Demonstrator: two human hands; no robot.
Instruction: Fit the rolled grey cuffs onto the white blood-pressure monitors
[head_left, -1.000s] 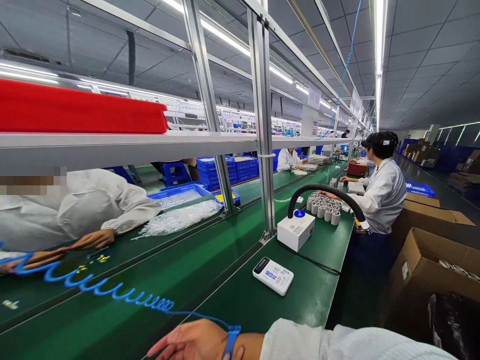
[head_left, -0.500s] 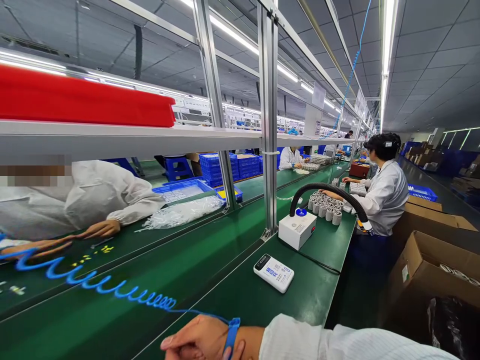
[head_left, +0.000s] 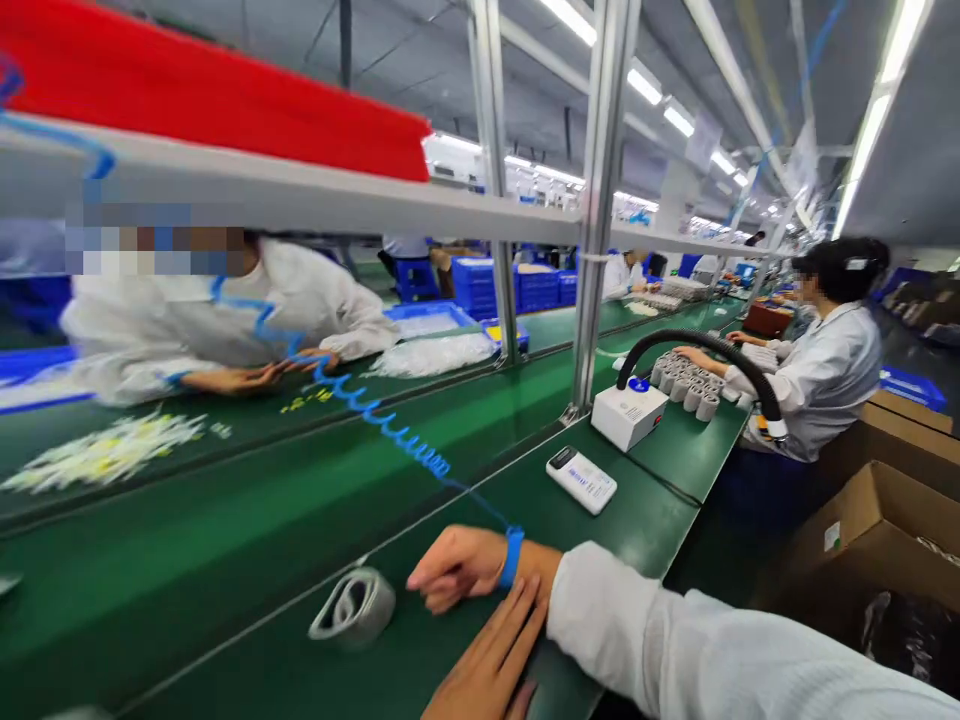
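Note:
From the right edge my right arm reaches in, with a blue wrist strap (head_left: 512, 558) around the wrist. A coiled blue cord (head_left: 397, 437) runs from the strap to the upper left. My right hand (head_left: 461, 568) is above the green bench, its fingers curled in and no object visible in them. My left hand (head_left: 487, 655) comes from the bottom, fingers stretched out flat, the tips touching my right wrist just below the strap. Left of my right hand lies a rolled grey-white band or cable (head_left: 375, 605), blurred.
A white power bank-like device (head_left: 581, 480) and a white box (head_left: 626, 415) with a black hose lie ahead. Metal posts (head_left: 600, 200) carry a shelf with a red bin (head_left: 225, 90). Co-workers sit opposite and at right. Cardboard boxes (head_left: 855, 510) stand right of the bench.
The view has swung left and down, so the rolled band and more of my left hand now show. My left fingers, formerly mostly out of frame, lie flat by the strap.

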